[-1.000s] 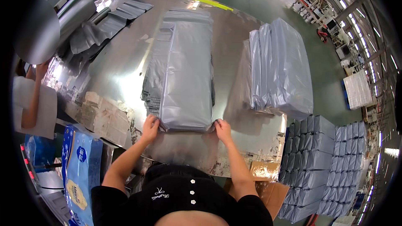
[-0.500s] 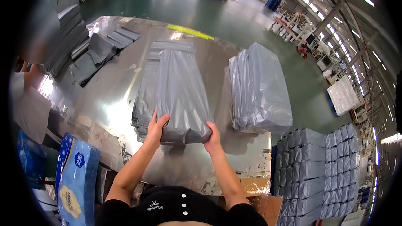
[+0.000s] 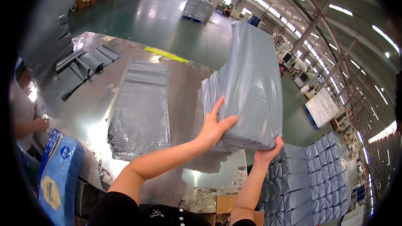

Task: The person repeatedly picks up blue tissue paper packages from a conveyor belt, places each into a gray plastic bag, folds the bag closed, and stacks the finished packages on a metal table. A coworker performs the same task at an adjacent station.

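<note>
The left hand [image 3: 215, 127] is spread against the near left side of a large, slab-shaped bundle in glossy grey plastic film [image 3: 253, 83], thumb and fingers wide apart. The right hand [image 3: 269, 150] cups its near lower right corner. The hands are apart from each other, pressed on the one bundle between them; whether the right fingers reach far beneath is hidden.

Clock directions run from this bundle, which is upright on the right part of the metal table [image 3: 184, 100]; whether its base bears on the tabletop cannot be told. It looks fairly heavy and soft-sided, with a slick film that probably slips under flat palms and creases easily. A firm hold would likely be low, at the bottom corners, with the other palm steadying the side.

At nine o'clock, right beside it, stand similar grey bundles [image 3: 211, 90], leaving little room there. Farther along, a bare strip of table separates them from a flat stack of grey plastic sheets [image 3: 140, 104]. The table's near right corner lies toward six o'clock, and just past it, at five, rise tightly stacked grey bundles [image 3: 297, 184]. The wide green floor [image 3: 138, 25] opens toward ten.
</note>
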A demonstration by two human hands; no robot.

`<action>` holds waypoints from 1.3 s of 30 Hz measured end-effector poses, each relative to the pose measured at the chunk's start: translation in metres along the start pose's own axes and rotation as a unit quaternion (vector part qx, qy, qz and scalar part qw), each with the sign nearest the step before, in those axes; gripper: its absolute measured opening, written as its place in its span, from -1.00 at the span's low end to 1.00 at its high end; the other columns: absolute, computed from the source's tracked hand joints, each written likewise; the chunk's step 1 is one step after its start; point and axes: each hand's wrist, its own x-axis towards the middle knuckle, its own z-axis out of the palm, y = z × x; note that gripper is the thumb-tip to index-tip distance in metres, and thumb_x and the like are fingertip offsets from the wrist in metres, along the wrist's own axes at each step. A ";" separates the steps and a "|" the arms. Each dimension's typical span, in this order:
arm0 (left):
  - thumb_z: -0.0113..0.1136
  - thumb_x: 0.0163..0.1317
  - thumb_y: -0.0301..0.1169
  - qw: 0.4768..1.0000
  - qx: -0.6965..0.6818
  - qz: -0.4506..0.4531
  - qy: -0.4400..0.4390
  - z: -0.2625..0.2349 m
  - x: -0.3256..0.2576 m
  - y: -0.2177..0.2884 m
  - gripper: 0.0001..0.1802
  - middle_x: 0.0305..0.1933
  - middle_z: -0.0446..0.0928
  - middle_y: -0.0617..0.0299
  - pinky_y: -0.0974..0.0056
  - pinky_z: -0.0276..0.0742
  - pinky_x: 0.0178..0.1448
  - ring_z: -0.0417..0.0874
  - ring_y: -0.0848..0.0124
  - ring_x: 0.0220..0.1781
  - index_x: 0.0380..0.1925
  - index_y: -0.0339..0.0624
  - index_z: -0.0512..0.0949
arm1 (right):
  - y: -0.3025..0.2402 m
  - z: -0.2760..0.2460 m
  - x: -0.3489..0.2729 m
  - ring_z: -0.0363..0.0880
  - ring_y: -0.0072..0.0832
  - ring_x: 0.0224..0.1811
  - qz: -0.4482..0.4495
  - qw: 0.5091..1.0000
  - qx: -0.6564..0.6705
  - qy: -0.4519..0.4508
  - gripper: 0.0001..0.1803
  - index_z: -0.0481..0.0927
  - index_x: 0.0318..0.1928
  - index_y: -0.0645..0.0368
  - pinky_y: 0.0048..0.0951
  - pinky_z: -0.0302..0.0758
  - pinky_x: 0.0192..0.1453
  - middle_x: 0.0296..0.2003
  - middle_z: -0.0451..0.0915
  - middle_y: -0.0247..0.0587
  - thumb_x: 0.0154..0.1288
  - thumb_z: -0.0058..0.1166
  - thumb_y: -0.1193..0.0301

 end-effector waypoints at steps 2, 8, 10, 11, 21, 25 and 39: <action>0.34 0.13 -0.09 1.000 -0.006 -0.030 -0.009 0.028 0.029 -0.021 0.00 0.27 0.29 -0.06 0.17 0.31 0.28 0.36 0.27 0.28 0.45 -0.09 -0.02 | -0.016 -0.004 0.030 0.45 -0.30 0.14 0.010 1.000 -0.016 0.012 -0.38 0.42 0.15 0.20 -0.23 0.37 0.20 0.10 0.49 -0.20 0.18 0.03 0.06; 0.39 -0.01 0.09 0.974 0.027 -0.220 0.051 0.041 0.080 -0.102 0.09 0.16 0.41 -0.05 0.12 0.41 0.12 0.45 0.25 0.18 0.41 -0.07 0.03 | 0.029 -0.068 0.097 0.22 -0.30 0.35 0.046 0.929 -0.320 0.180 -0.18 0.31 0.31 0.20 -0.28 0.11 0.40 0.30 0.31 -0.19 0.20 0.03 -0.11; 0.37 0.04 0.06 0.971 0.093 -0.218 -0.035 0.057 0.075 -0.089 0.00 -0.01 0.50 0.06 0.20 0.46 -0.03 0.52 0.35 0.01 0.37 -0.08 0.08 | 0.030 -0.135 0.126 0.17 -0.30 0.38 0.024 0.959 -0.234 0.161 -0.09 0.23 0.36 0.19 -0.28 0.08 0.43 0.33 0.26 -0.19 0.21 -0.03 -0.22; 0.35 0.07 0.05 0.964 0.128 -0.221 -0.069 0.056 0.069 -0.086 -0.04 -0.09 0.55 0.11 0.23 0.49 -0.10 0.55 0.40 -0.07 0.36 -0.09 0.11 | 0.039 -0.161 0.130 0.14 -0.29 0.40 0.023 0.971 -0.187 0.149 -0.04 0.19 0.38 0.19 -0.28 0.06 0.44 0.35 0.23 -0.19 0.22 -0.06 -0.28; 0.17 0.15 -0.04 0.848 0.354 -0.340 -0.201 -0.229 -0.161 -0.237 -0.59 -0.53 0.58 0.22 0.24 0.51 -0.38 0.57 0.37 -0.51 -0.33 -0.20 0.64 | 0.255 -0.257 -0.131 0.50 -0.21 -0.50 -0.003 0.802 -0.596 0.039 -0.61 0.53 -0.51 0.30 -0.19 0.40 -0.37 -0.56 0.56 -0.04 0.32 -0.09 0.25; 0.18 0.11 -0.04 0.768 0.435 -0.445 -0.153 -0.341 -0.283 -0.225 -0.59 -0.60 0.58 0.21 0.20 0.49 -0.44 0.59 0.36 -0.56 -0.60 -0.19 0.62 | 0.312 -0.211 -0.205 0.50 -0.10 -0.47 0.050 0.789 -0.607 -0.081 -0.63 0.51 -0.55 0.25 -0.13 0.39 -0.37 -0.54 0.56 -0.06 0.29 -0.03 0.23; 0.22 0.10 -0.21 0.822 0.402 -0.147 0.375 -0.363 -0.415 -0.124 -0.71 -0.41 0.64 0.01 0.18 0.55 -0.25 0.68 0.22 -0.37 -0.39 -0.23 0.65 | 0.339 -0.108 -0.240 0.53 -0.02 -0.44 0.045 0.643 -0.739 -0.195 -0.54 0.58 -0.52 0.24 -0.02 0.38 -0.38 -0.51 0.59 -0.06 0.31 -0.08 0.11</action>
